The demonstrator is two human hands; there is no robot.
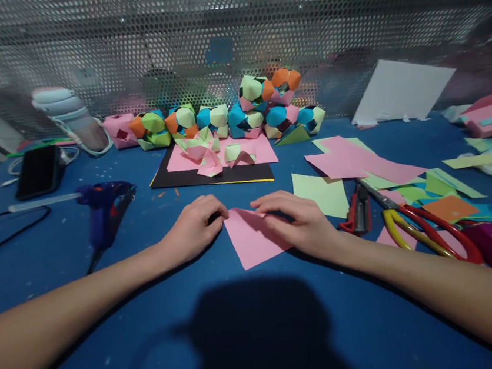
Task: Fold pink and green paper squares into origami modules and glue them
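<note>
Between my hands a square of pink paper (256,241) lies on the blue table, its far edge lifted and curling over. My left hand (198,224) pinches its far left corner between thumb and forefinger. At the far right, my right hand (298,220) has thumb and fingers around the raised edge. Just beyond, pink and pale green folded paper pieces (210,162) rest on pink sheets over a black sheet (214,176). A pale green square (320,192) lies beside my right hand.
At left are a blue glue gun (102,210), a phone (39,171) and a bottle (70,118). Multicoloured paper balls (245,119) line the back by a perforated metal panel (133,49). On the right are a red cutter (358,210), scissors (428,226) and paper scraps (451,208).
</note>
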